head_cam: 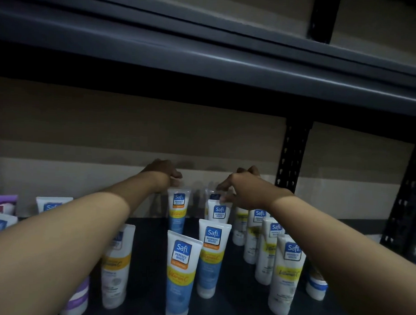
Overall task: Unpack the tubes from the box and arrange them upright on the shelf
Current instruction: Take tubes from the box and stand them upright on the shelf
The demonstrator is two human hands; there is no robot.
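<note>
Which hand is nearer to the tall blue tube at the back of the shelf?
The left. The left hand grips the top of the blue tube; the right hand is off to its right, above another tube.

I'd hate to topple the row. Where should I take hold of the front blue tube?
Pinch its flat crimped top edge from above. The front blue tube stands on its cap, and a second tube sits close at its right, so the wide top is the clearest part.

Left hand [164, 173] grips top of upright tube [179, 204] at shelf [151, 256] rear; right hand [242, 185] pinches neighbouring tube [212, 196] top.
</note>
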